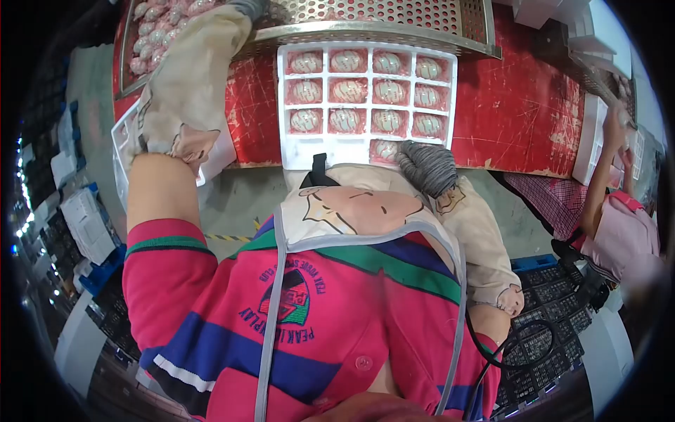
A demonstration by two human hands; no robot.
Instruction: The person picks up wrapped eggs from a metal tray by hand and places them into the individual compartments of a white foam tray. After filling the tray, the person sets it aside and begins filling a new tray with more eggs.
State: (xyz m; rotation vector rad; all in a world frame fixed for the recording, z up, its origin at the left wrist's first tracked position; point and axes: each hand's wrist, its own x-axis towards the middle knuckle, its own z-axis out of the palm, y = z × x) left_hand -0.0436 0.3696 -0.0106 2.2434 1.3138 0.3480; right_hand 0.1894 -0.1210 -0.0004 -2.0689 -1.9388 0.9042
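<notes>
A white foam tray (283,105) divided into compartments lies in front of me. Its upper rows hold egg-shaped items (348,91) in clear film with printed marks. In the bottom row, the two left compartments are bare, and the third holds a wrapped egg-shaped item (384,151). My right hand (430,169), in a grey knit glove, covers the bottom right corner. Its fingers are curled closed beside that item, and whatever they hold is hidden. My left hand (247,7), also grey-gloved, reaches to the metal tray at the top edge, its fingers out of sight.
A perforated metal tray (380,32) stands behind on the red worktop (520,119), with a heap of wrapped egg-shaped items (158,32) at its left. A white box (221,151) is under my left forearm. Another person (622,232) works at the right.
</notes>
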